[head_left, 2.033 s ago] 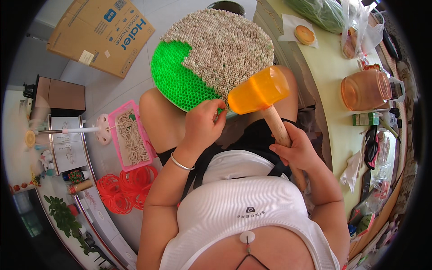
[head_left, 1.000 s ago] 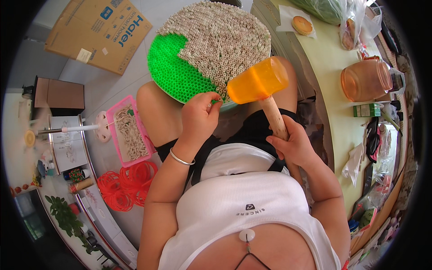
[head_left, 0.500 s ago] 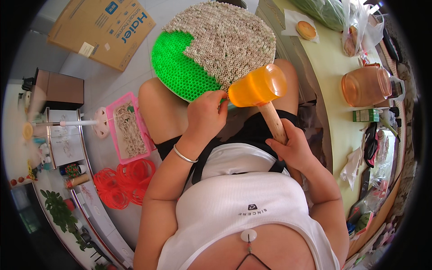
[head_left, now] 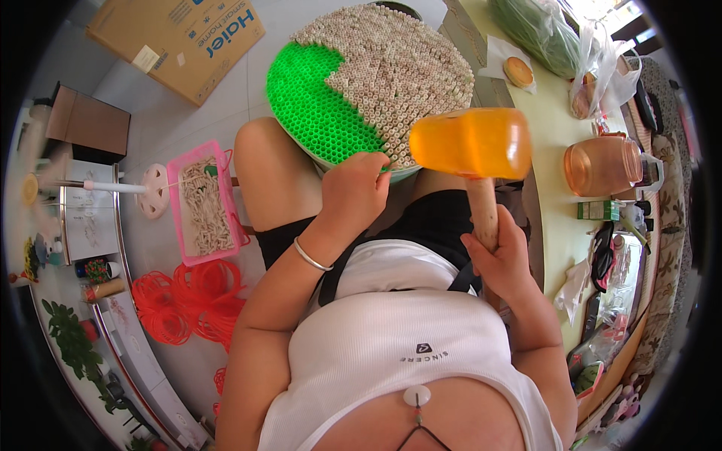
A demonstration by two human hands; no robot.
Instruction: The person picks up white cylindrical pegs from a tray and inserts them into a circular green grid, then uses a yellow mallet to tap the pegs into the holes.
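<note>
My right hand (head_left: 502, 255) is closed around the wooden handle of a mallet (head_left: 472, 143) with a translucent orange head. The head hangs in the air just right of a round board (head_left: 316, 113) that lies over my knees. Its left part is bare bright green honeycomb, while short pale tubes (head_left: 406, 60) stand packed over the rest. At the board's near edge my left hand (head_left: 353, 188) is pinched shut, and a small green piece (head_left: 386, 168) shows at its fingertips. The fingers hide most of that piece.
A pink basket (head_left: 173, 203) of loose pale tubes stands on the floor at left, above coils of red tubing (head_left: 188, 301). A cardboard box (head_left: 173, 45) lies at far left. The yellow table (head_left: 553, 218) at right bears a jar (head_left: 602, 165), a round bun (head_left: 518, 73) and bags.
The mallet has swung right, away from my left fingertips, and its handle is more upright. My left hand still pinches at the board's near edge. The whole view has shifted slightly.
</note>
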